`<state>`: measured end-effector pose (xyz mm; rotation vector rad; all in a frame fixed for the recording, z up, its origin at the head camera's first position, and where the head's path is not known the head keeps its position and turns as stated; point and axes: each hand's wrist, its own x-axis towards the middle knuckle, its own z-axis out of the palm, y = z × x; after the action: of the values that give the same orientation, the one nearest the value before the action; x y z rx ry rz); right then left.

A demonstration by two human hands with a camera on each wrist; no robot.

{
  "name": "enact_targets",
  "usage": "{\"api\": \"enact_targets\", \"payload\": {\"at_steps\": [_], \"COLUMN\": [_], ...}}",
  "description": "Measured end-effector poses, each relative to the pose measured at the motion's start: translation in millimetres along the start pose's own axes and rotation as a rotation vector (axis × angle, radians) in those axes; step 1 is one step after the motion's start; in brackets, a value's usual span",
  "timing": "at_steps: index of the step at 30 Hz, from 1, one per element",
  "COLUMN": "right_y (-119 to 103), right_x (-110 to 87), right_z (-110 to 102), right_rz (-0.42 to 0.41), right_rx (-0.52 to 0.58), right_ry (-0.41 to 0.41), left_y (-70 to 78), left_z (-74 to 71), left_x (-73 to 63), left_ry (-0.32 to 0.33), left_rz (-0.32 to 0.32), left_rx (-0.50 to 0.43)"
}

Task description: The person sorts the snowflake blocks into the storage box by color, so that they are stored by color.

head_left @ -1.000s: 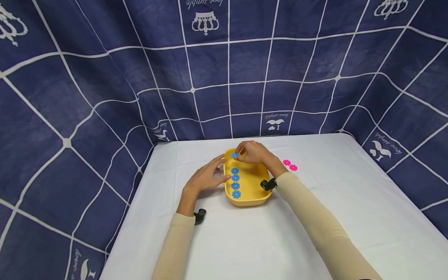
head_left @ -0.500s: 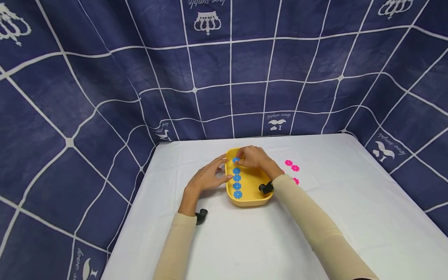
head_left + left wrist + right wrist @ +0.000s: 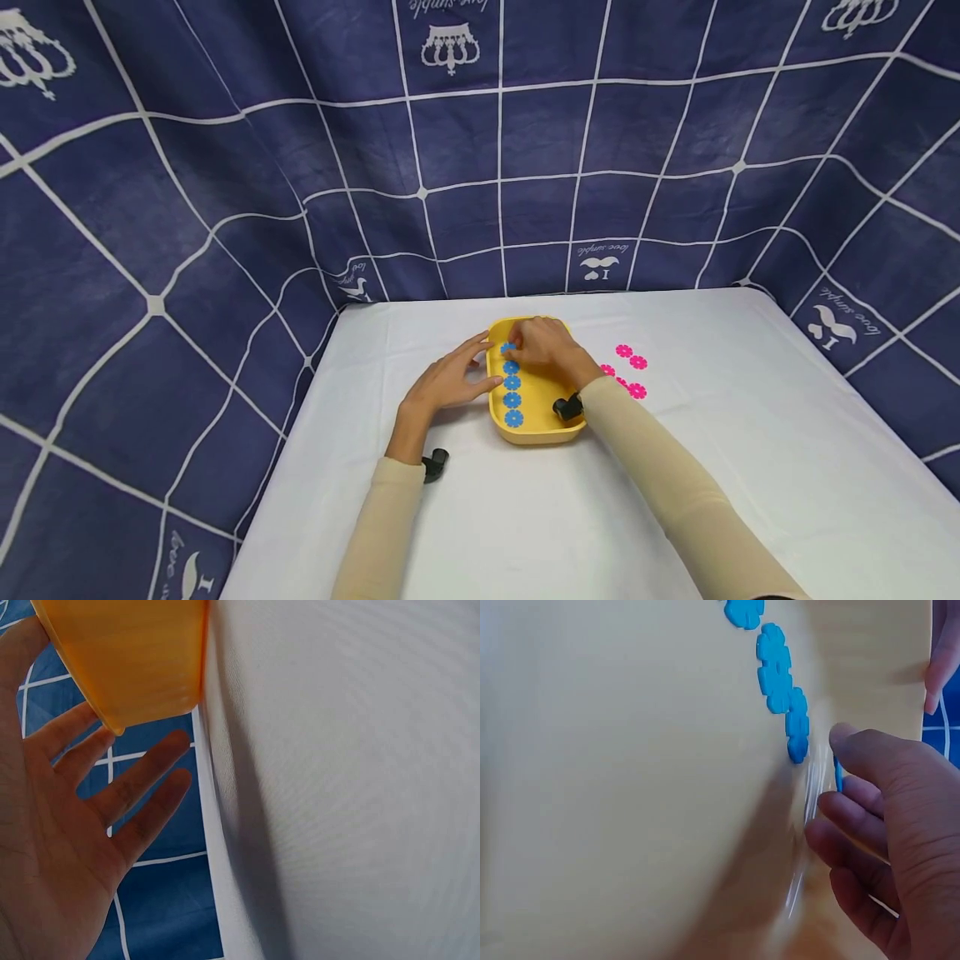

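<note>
A yellow plastic tray lies on the white cloth. Several blue flower-shaped discs form a row along its left side, toward the near end. Over the far left part of the tray, my right hand pinches another blue flower-shaped disc between thumb and fingers; the right wrist view shows it edge-on. My left hand is at the tray's left rim with spread, mostly straight fingers. Its thumb reaches over the rim, and in the left wrist view fingertips touch the edge from outside.
Several pink flower-shaped discs lie on the white tablecloth right of the tray, partly hidden by the right forearm. A dark blue curtain with white lines stands behind the table and along both sides.
My right hand has moved the pinched blue disc nearer along the tray's left side, close to the far end of the row. The left hand stays at the rim. More pink discs show.
</note>
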<state>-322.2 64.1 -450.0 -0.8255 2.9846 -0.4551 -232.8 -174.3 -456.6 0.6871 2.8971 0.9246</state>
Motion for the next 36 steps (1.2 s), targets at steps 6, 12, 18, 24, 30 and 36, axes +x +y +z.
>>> {"api": "enact_targets", "payload": {"at_steps": [6, 12, 18, 24, 30, 36], "right_y": [-0.2, -0.3, 2.0, 2.0, 2.3, 2.1], "right_x": [-0.7, -0.7, 2.1, 1.7, 1.2, 0.4], "right_z": [2.1, 2.9, 4.6, 5.1, 5.9, 5.5], "right_rz": [-0.008, -0.015, -0.021, -0.03, -0.045, -0.028], "right_rx": [-0.042, -0.073, -0.09, -0.104, -0.112, -0.081], "right_ry": [-0.01, -0.029, -0.039, -0.038, -0.034, -0.031], "left_y": [0.5, 0.3, 0.2, 1.0, 0.6, -0.4], "left_z": [1.4, 2.3, 2.2, 1.9, 1.8, 1.8], "left_x": [0.0, -0.1, 1.3, 0.9, 1.3, 1.9], "left_ry": [0.001, 0.001, 0.009, 0.003, 0.0, -0.005], "left_rz": [-0.001, -0.002, 0.001, -0.009, -0.008, 0.0], "left_rx": [0.003, 0.01, 0.01, 0.009, 0.012, 0.011]}}
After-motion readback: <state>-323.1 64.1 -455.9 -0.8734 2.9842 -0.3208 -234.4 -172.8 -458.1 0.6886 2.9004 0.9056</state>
